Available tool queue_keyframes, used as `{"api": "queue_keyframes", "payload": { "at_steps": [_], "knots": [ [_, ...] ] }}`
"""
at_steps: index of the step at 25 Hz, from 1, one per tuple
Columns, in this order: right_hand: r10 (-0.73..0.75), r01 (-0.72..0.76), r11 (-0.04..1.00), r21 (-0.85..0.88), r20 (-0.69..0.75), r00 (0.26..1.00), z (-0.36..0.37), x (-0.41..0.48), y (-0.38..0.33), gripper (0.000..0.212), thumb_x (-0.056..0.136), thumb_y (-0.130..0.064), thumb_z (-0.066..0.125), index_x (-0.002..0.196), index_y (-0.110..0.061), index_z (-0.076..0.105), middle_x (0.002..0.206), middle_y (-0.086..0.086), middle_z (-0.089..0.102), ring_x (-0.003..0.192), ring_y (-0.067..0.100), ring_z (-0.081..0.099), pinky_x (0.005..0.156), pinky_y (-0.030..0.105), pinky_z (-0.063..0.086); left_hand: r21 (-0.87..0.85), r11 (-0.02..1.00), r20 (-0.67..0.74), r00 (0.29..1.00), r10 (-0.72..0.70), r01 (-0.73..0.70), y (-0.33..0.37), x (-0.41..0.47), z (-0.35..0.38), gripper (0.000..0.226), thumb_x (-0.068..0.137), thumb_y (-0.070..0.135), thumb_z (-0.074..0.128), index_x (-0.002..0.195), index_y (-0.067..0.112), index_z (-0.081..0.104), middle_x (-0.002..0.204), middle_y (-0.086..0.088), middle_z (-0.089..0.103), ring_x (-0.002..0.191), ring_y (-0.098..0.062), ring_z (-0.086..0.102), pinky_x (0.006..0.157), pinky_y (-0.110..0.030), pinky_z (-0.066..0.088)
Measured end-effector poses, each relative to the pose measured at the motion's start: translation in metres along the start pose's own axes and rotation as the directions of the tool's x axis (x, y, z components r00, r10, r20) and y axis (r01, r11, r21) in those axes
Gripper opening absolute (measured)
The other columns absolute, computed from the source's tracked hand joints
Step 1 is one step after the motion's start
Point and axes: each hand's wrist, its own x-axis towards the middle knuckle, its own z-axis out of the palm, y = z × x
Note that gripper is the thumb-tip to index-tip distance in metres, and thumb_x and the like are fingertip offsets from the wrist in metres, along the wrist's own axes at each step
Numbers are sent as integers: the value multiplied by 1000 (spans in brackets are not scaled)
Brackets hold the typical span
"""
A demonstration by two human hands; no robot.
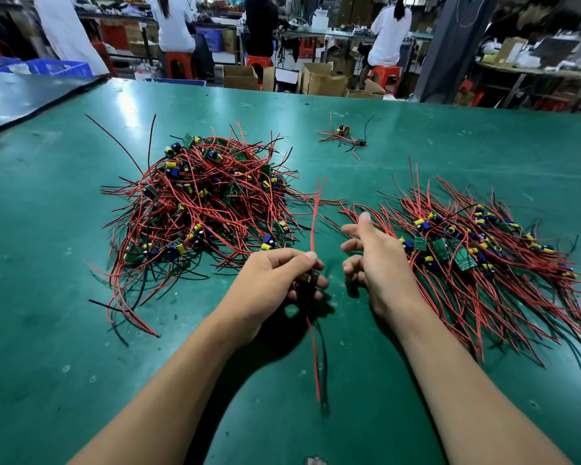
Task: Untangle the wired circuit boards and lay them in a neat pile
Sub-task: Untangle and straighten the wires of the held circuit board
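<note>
Circuit board [307, 278] sits pinched in the left hand [275, 276], wires running toward and away from the person; neat pile [467, 250] lies beyond the spread, empty right hand [373, 256].

Green table [416, 129], tangled heap [202, 199] left, combed pile [477, 250] right, small cluster [344, 137] beyond.

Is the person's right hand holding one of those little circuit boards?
No, the right hand is open and empty beside the neat pile; the left hand grips a wired board.
</note>
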Motion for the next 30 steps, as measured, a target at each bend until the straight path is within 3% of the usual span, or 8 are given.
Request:
{"api": "queue_keyframes", "payload": {
  "at_steps": [4, 7, 9, 12, 15, 18, 24, 30],
  "knots": [
    [-178, 259, 908, -329, 256, 950, -6, -12, 0, 6, 91, -22, 72, 90, -17, 74, 75, 0, 69, 56, 8, 58, 57, 29, 48, -204, 977, -120, 992, 41, -65, 6, 0, 0, 16, 97, 14, 56, 88, 7, 65, 85, -17, 75, 69, -22, 71, 63, -30, 57],
    [-138, 357, 843, -401, 481, 866, -1, -29, -3, 18, 77, -34, 83, 86, -22, 74, 77, 0, 73, 67, 6, 65, 67, 24, 54, -351, 927, -198, 978, 62, -130, 12, 1, -2, 14, 100, 16, 51, 90, 9, 58, 90, -17, 75, 77, -23, 73, 59, -35, 60],
    [-98, 256, 929, -267, 490, 866, 9, -41, -4, 27, 76, -45, 83, 83, -21, 71, 74, 2, 71, 66, 10, 66, 65, 29, 58, -382, 911, -223, 972, 73, -156, 13, 2, -3, 12, 101, 18, 49, 92, 12, 54, 95, -16, 75, 85, -24, 73, 70, -41, 61],
    [-287, 410, 864, -291, 383, 878, 19, -43, -5, 25, 92, -52, 65, 76, -32, 64, 68, -8, 65, 57, 3, 56, 57, 22, 45, -319, 926, -248, 961, 123, -201, 12, 3, -2, 10, 100, 17, 51, 91, 14, 54, 98, -14, 76, 92, -24, 72, 86, -39, 56],
    [-207, 211, 977, 27, 359, 910, 25, -42, -12, 28, 96, -42, 63, 70, -31, 63, 66, -4, 61, 45, 10, 46, 44, 20, 35, -363, 910, -191, 972, 136, -199, 13, 2, -5, 4, 90, 11, 61, 91, 16, 61, 101, -11, 74, 92, -22, 70, 80, -33, 56],
    [-116, -13, 953, 302, 406, 906, 17, -40, -20, 24, 86, -37, 69, 67, -23, 65, 67, 1, 60, 50, 11, 43, 41, 16, 33, -420, 904, -52, 996, 67, -82, 12, 1, -9, 23, 73, 10, 59, 95, 14, 62, 93, -6, 71, 81, -19, 68, 71, -30, 53],
    [19, -156, 970, 185, 586, 810, 0, -39, -27, 22, 84, -32, 69, 64, -23, 65, 64, -6, 59, 51, 2, 45, 46, 15, 29, -518, 816, 146, 966, -212, 257, 12, 0, 0, 29, 84, 38, 61, 77, 11, 67, 63, -5, 61, 43, -14, 52, 43, -21, 47],
    [60, -150, 977, 150, 483, 874, -2, -31, -28, 17, 77, -32, 77, 68, -24, 65, 64, -6, 59, 55, 5, 48, 52, 19, 28, -445, 859, 229, 960, -164, 253, 10, -2, -4, 22, 73, 31, 70, 81, 13, 79, 82, -6, 75, 56, -14, 67, 52, -23, 54]
  ]
}}
